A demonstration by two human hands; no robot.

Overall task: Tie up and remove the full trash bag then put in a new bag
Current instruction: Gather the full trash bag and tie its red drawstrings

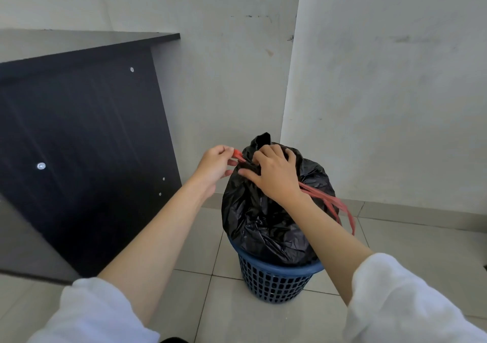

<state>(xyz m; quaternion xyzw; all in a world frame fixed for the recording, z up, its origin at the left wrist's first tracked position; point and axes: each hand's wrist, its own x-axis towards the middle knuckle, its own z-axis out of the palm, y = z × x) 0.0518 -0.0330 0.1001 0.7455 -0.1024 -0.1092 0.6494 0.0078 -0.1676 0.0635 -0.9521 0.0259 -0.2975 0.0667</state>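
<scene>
A full black trash bag [266, 218] bulges out of a blue lattice bin [274, 279] on the tiled floor. Its gathered neck sticks up behind my hands. A red plastic string [334, 205] runs from the neck and trails down the bag's right side. My left hand [214, 168] pinches the string's short red end just left of the neck. My right hand [274, 174] lies over the top of the bag, its fingers curled on the gathered neck where the string wraps.
A dark wooden desk side panel [84, 158] stands close on the left. White walls meet in a corner right behind the bin. Light floor tiles [395, 245] spread to the right and in front of the bin.
</scene>
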